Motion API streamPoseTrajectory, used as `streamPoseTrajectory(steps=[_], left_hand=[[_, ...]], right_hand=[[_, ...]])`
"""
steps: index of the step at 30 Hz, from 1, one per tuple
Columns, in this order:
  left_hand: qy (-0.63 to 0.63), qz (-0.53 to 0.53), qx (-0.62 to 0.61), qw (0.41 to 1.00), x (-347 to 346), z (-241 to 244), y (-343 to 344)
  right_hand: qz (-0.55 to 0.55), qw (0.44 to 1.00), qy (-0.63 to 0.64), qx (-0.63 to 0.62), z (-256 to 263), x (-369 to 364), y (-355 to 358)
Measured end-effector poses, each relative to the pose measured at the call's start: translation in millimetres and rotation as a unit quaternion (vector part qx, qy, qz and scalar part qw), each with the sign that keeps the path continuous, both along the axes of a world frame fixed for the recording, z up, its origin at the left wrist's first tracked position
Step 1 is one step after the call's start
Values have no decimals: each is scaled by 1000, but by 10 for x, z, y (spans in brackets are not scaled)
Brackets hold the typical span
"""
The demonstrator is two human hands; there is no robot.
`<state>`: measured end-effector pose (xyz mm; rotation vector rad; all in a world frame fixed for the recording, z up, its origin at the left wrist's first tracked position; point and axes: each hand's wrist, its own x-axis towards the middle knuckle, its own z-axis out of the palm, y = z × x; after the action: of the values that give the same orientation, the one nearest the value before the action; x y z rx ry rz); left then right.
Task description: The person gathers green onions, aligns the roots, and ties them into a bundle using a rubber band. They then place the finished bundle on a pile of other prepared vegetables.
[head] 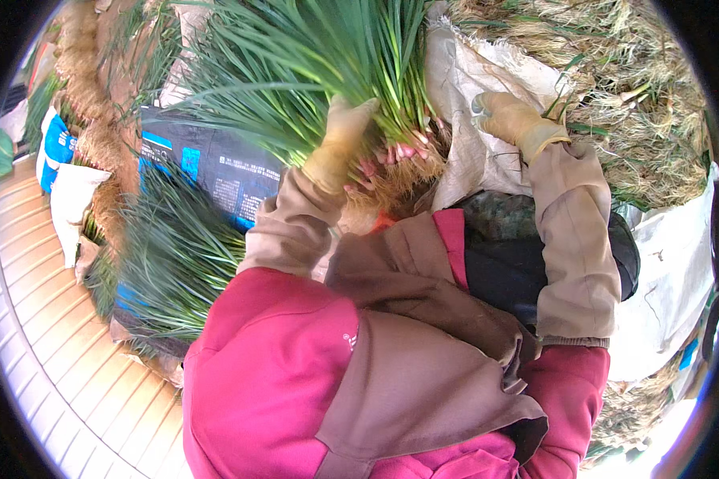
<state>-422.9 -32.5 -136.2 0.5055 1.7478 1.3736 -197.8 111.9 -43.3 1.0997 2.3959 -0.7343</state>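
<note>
My left hand (340,141), in a pale yellow glove, is at a thick bunch of green plants (389,72) with long narrow leaves, pinkish bulbs and brown roots. Its thumb shows against the stems just above the bulbs, and the leaves hide part of its fingers. To the right, my right hand (503,120), gloved alike, is over a white woven sack (461,143) with a frayed edge. Its fingers are curled, and whether they hold anything is hidden. The roots of the bunch hang close to the sack, between my two hands.
More green plants (168,257) lie at left beside a black and blue printed bag (215,170). A large heap of pale roots (641,108) fills the upper right. A white sheet (665,281) lies beyond my right sleeve. Bundles with packed roots (90,96) line the far left, beside a ribbed surface (54,287).
</note>
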Motion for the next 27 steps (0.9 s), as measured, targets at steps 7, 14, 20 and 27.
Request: streamPoseTrajectory(steps=[7,14,20,27], left_hand=[[172,-184,-146,957,-252,59,218],[58,-155,-76,983,-150,-57,157],[0,-185,-120,975,-99,32,111],[172,-181,-134,959,86,-73,168]], right_hand=[[4,999,-30,-45,-360,-334,14],[-49,988,53,-136,-842,-579,-220],[-58,986,25,-157,-783,-664,-211],[-109,986,51,-116,-973,-657,-277]])
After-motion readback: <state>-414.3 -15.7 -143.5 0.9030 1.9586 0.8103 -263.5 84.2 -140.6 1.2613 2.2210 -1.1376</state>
